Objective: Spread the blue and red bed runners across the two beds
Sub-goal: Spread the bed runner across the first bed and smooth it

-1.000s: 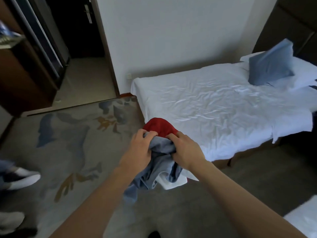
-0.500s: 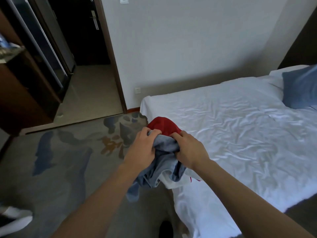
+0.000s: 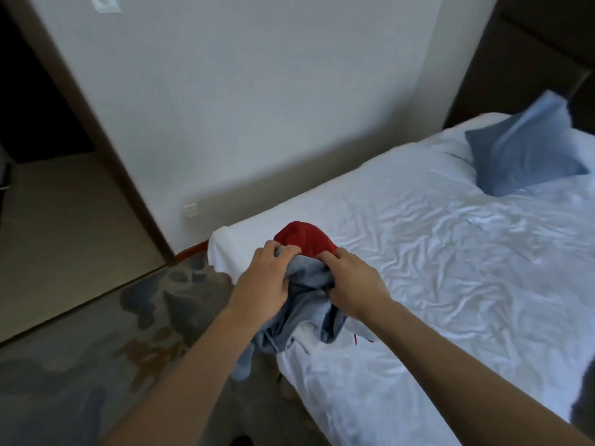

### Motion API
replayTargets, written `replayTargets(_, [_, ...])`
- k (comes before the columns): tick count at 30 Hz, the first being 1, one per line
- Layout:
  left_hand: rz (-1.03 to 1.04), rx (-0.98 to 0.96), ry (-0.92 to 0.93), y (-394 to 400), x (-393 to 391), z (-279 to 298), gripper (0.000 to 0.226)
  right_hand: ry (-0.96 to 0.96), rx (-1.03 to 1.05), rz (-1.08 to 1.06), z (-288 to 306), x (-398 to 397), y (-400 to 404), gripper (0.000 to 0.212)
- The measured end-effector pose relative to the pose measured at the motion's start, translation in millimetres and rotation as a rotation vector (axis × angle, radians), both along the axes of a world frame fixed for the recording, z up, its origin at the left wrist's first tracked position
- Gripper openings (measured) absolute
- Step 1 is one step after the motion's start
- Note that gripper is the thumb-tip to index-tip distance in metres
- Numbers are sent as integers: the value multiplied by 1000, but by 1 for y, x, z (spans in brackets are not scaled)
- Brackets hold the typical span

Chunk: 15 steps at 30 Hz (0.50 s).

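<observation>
The bunched blue runner [image 3: 302, 304] and red runner [image 3: 301, 238] are held together over the foot corner of the white bed [image 3: 450, 284], gripped by the left hand [image 3: 262, 284] and right hand [image 3: 352, 284]. A blue pillow [image 3: 524, 152] is seen near the headboard.

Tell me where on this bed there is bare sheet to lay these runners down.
The white bed is bare from the foot corner up to the blue pillow. Crowded only at the near corner, where left hand and right hand grip the bunched blue runner and red runner.
</observation>
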<state>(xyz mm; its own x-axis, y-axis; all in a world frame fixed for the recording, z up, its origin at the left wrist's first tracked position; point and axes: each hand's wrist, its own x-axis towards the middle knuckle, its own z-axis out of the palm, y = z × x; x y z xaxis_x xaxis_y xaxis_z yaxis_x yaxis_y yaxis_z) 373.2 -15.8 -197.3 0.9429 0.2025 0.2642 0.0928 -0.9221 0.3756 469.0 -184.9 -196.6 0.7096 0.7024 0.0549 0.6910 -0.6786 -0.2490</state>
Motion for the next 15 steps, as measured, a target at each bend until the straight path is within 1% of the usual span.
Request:
replayTargets(5, [-296,-4,2,23,96,-5,38,12,-17,-305,-7,46,3,50])
replayTargets(10, [-550,-42,46,16,169,-6,43,51,7,-536,-15,75,-8,51])
replayTargets(15, [-705,1,111,-4,238,-31,43,114,13,-705,-45,112,-24,53])
